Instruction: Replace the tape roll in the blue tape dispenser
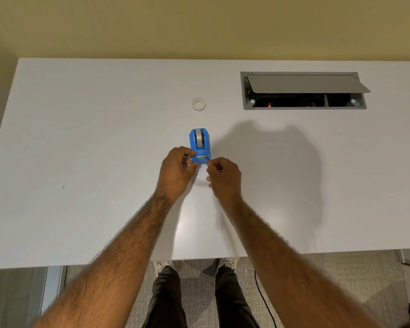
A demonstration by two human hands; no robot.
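We start at the grip: our left hand (178, 168) is curled against the near left corner of the blue tape dispenser (200, 146), thumb and fingers touching its cutter end, so it seems to steady the body rather than lift it. Our right hand (223, 177) is pinched shut just beside the dispenser's near right corner; it may hold the free end of the tape, but the strip is too thin for us to tell. The dispenser stands upright on the white desk (81, 162), cutter toward us, with a roll (199, 138) seated on edge in its cradle. Beyond the dispenser, well apart from it, a second tape roll (198, 104) lies flat. We cannot say from here which roll is the new one. We judge that the step in hand concerns the tape end at the cutter: either threading a fresh roll or freeing the old one. The next move calls for a firm hold on the body while the tape is drawn across the blade or the roll lifted out. We count one dispenser, two rolls, two hands, and one open cable hatch (303, 91) beyond and to the right of the dispenser.
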